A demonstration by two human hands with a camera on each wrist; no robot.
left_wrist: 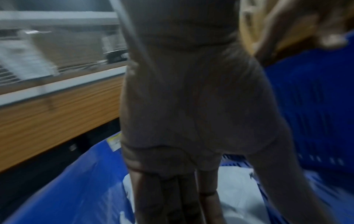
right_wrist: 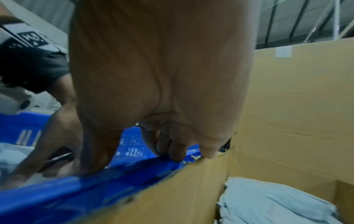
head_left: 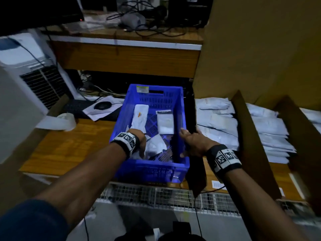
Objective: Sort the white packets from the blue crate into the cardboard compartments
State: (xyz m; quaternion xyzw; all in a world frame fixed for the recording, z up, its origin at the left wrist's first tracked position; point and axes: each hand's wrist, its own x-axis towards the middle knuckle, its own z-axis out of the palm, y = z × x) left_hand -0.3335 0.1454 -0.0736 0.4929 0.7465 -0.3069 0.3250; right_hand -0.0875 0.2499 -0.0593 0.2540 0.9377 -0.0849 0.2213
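Observation:
The blue crate stands on a wooden table with a few white packets in it: one at the far left, one at the far right, and crumpled ones near the front. My left hand reaches down into the near left corner. In the left wrist view its fingers are straight and touch a white packet. My right hand grips the crate's right rim where it meets the cardboard wall. The cardboard compartments to the right hold stacked white packets.
A white cooling unit stands at the left. A keyboard with a mouse and a tape roll lie behind the crate's left side. Above is a shelf with cables. Wire mesh runs under the table's front edge.

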